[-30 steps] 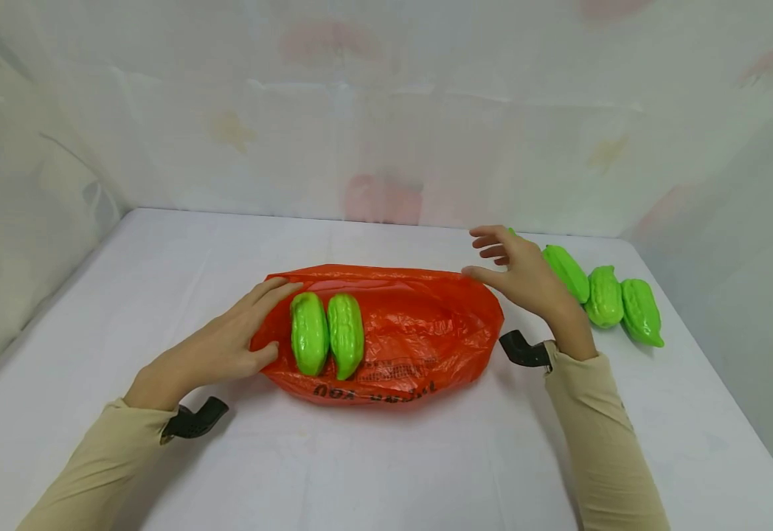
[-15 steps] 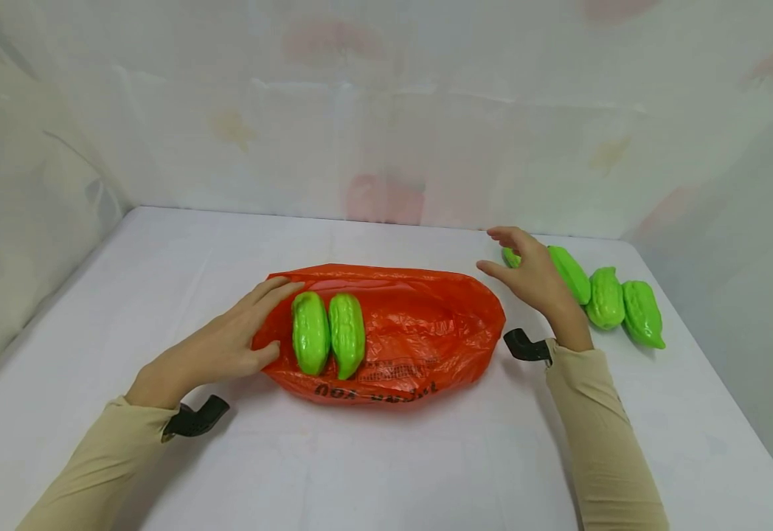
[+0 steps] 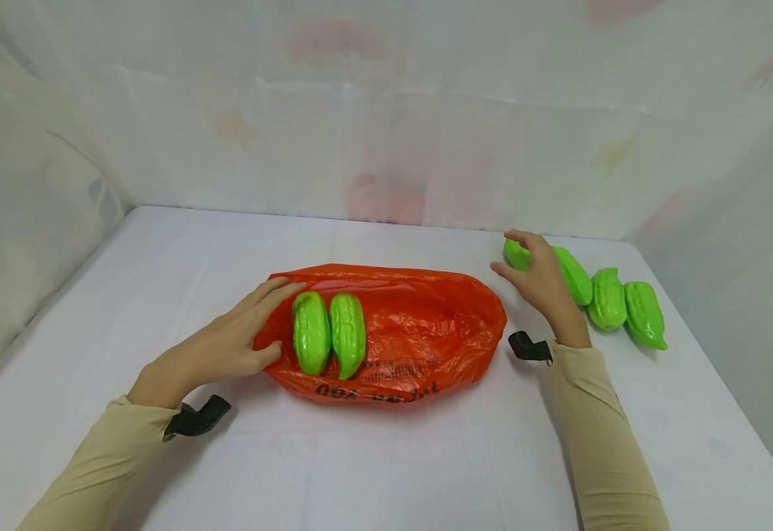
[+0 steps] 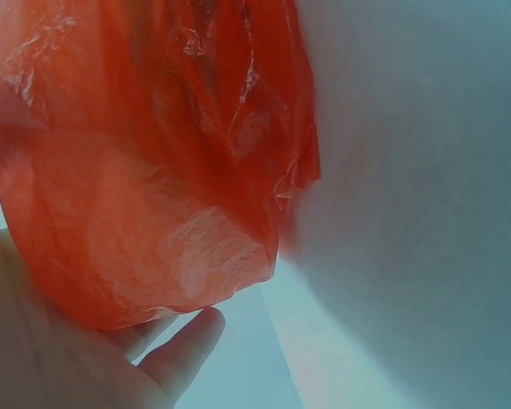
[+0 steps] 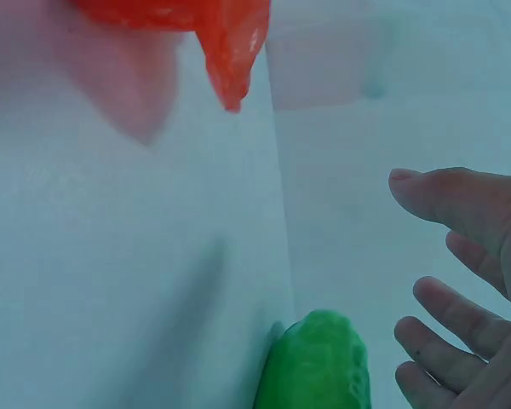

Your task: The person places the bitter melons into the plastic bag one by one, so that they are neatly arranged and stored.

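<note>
Left hand at left end of the red bag on the white table — fingers spread, touching it. Two green gourds side by side at the bag's left half. Right hand — thumb and fingers apart, holding nothing, near four more gourds at right.
</note>
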Motion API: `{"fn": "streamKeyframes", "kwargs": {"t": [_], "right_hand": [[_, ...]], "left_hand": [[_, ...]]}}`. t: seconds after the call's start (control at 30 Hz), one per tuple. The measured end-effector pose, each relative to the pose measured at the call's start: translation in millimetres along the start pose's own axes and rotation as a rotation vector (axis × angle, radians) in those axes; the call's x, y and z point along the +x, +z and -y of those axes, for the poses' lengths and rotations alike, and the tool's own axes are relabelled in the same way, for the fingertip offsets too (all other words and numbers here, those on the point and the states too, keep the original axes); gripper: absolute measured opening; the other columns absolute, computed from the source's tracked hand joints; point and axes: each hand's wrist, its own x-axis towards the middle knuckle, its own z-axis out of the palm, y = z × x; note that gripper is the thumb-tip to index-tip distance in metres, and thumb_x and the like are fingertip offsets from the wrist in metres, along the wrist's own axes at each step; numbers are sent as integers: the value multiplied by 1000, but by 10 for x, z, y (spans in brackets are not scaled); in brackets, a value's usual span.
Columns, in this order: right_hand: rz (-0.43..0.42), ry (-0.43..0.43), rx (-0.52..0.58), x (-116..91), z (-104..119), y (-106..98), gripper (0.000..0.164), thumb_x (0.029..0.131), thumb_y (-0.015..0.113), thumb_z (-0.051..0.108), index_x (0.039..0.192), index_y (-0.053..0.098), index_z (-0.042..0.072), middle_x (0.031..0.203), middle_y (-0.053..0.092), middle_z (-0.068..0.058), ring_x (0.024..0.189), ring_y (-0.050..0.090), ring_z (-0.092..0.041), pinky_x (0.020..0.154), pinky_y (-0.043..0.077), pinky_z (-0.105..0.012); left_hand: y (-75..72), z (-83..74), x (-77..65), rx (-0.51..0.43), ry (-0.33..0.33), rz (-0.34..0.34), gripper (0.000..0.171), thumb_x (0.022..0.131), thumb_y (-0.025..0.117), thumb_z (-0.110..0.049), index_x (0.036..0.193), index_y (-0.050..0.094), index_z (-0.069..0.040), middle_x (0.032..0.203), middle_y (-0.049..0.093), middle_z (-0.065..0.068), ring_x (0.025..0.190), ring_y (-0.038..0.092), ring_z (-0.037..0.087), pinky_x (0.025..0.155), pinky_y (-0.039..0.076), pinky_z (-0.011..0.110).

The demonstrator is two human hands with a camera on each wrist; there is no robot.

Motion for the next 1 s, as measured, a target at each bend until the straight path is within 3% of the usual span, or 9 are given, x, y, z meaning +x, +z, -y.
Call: {"fn": "streamKeyframes", "kwargs": {"t": [0.2, 0.67, 1.0], "right_hand": [[-22, 30, -4, 20, -109, 19, 58, 91, 69, 13, 142, 47, -2, 151, 41, -26, 143, 34, -42, 119, 27, -56], [-102, 55, -12, 37, -311, 50, 56, 89, 69, 9, 139, 47, -6, 145, 42, -30, 137, 37, -44, 116, 28, -57], [-75, 81, -72, 18, -366, 36, 55, 91, 66, 9, 140, 47, -8, 148, 38, -32, 139, 34, -47, 118, 26, -58]], "left_hand": [[5, 0, 1, -4, -2, 2, 82, 81, 54, -4, 156, 24, -17, 161, 23, 11, 144, 31, 37, 103, 42, 66], [6, -9, 7, 2, -27, 11, 82, 82, 54, -5, 156, 23, -18, 161, 21, 14, 145, 29, 40, 104, 39, 67], [6, -6, 12, 3, -28, 10, 82, 82, 54, -5, 156, 23, -18, 161, 21, 15, 145, 29, 40, 105, 38, 67]]}}
